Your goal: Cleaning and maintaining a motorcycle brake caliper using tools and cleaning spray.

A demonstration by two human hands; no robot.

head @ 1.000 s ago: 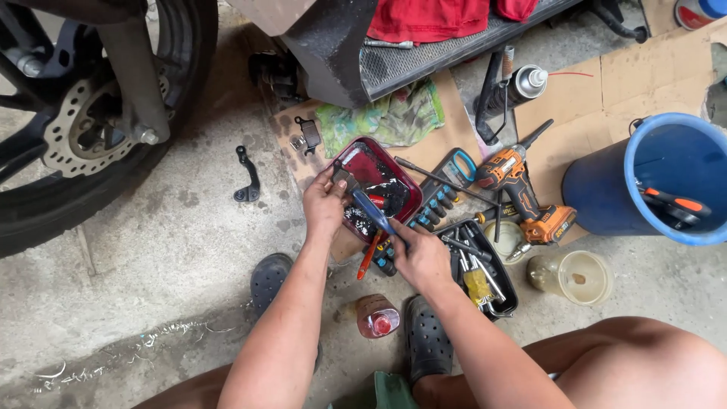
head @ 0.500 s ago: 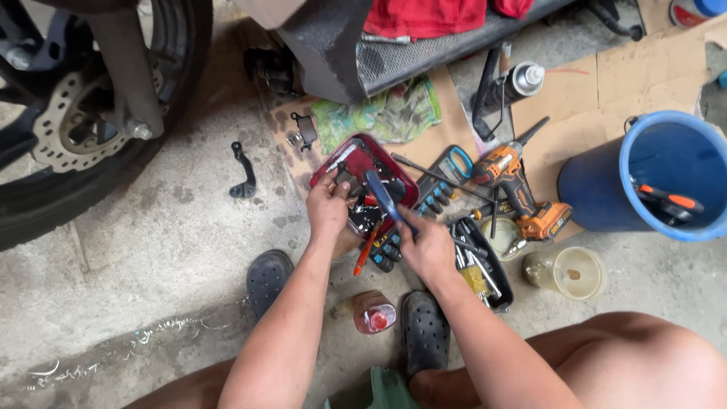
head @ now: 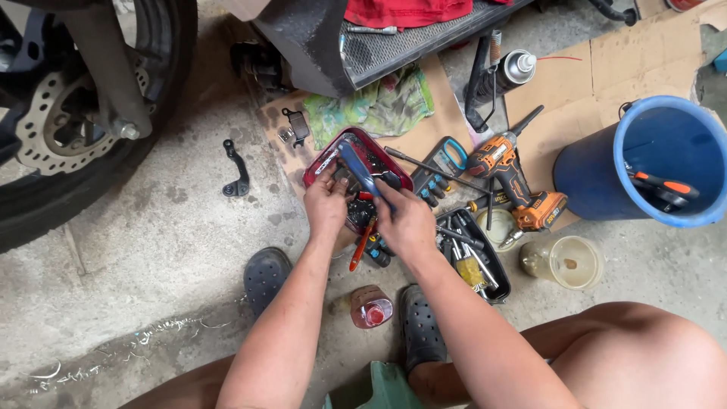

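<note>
Red tray [head: 324, 163], shallow and rounded, is set on a sheet of cardboard [head: 564, 76] on the concrete floor [head: 151, 250], and it is filled with small dark tools and loose metal parts. A blue-handled tool [head: 362, 173] is gripped by the right hand [head: 405, 220], fingers closed around its lower end, and is held slanting over the tray. The left hand [head: 327, 206] is laid on the tray's near edge with fingers curled down into the contents; what they pinch cannot be told. A red-handled screwdriver [head: 361, 246] is seen just below the hands. Beside the tray to the right, a black oblong tray [head: 500, 288] is packed with bits, a brush and wrenches. An orange and black cordless drill [head: 515, 185] is laid on the cardboard, with a spray can [head: 516, 67] bearing a thin red straw further back. A blue bucket [head: 606, 178] at the right holds an orange-handled tool. A cloudy plastic cup [head: 568, 261] and a small bottle of red liquid [head: 371, 307] stand on the floor. A green rag [head: 379, 106] is crumpled behind the tray, and a motorcycle wheel [head: 163, 98] with its brake disc stands at the left.
</note>
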